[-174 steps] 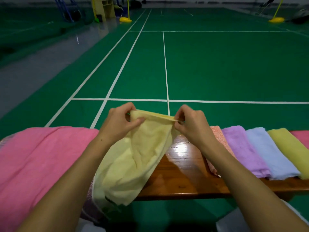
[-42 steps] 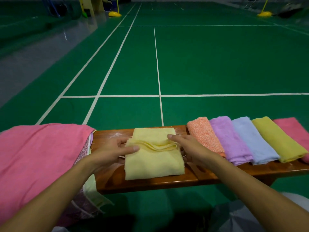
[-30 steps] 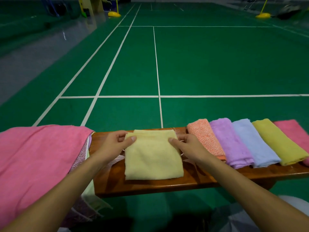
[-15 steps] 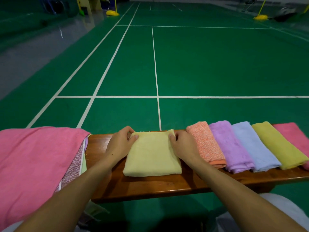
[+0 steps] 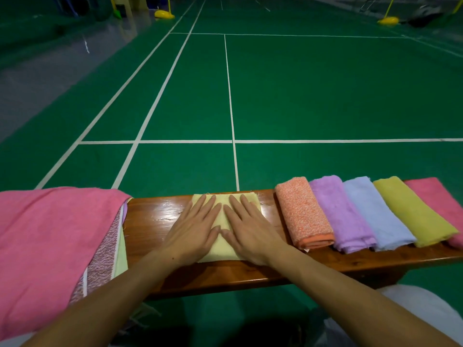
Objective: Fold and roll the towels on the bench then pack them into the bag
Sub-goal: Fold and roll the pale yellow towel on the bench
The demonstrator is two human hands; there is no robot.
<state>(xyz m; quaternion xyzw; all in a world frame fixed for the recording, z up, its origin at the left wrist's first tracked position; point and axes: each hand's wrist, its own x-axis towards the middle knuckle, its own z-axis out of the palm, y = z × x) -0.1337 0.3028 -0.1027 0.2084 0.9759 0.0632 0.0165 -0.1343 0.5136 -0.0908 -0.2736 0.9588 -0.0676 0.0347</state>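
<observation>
Your left hand (image 5: pixel 194 232) and right hand (image 5: pixel 246 232) lie flat and side by side on the pale yellow towel (image 5: pixel 220 249), with the fingers straight and spread, and the thumbs almost touching in the middle. They press the cloth down; they do not grip it. This towel lies folded into a small rectangle on the counter (image 5: pixel 155 221), about in its middle, between the pile on your left and the row on your right

On your right, five towels are already made into narrow bundles and lie close beside each other across the counter: the orange one (image 5: pixel 304 214), the purple one (image 5: pixel 340 211), the blue one (image 5: pixel 375 211), the olive-yellow one (image 5: pixel 411 209) and a pink one (image 5: pixel 436 199) at the edge of the view. I cannot tell for sure if they are rolled or only folded

On your left, a big pink towel (image 5: pixel 50 246) hangs over the counter end, and under it you can see the edges of some more cloths (image 5: pixel 107 256), a speckled one and a light green one. These look not yet folded

So I judge that you are about in the middle of the work. The yellow towel is folded and being smoothed, but I think it still needs to be rolled. The pile on the left remains after it. No bag shows in the view, so the packing seems not begun
</observation>
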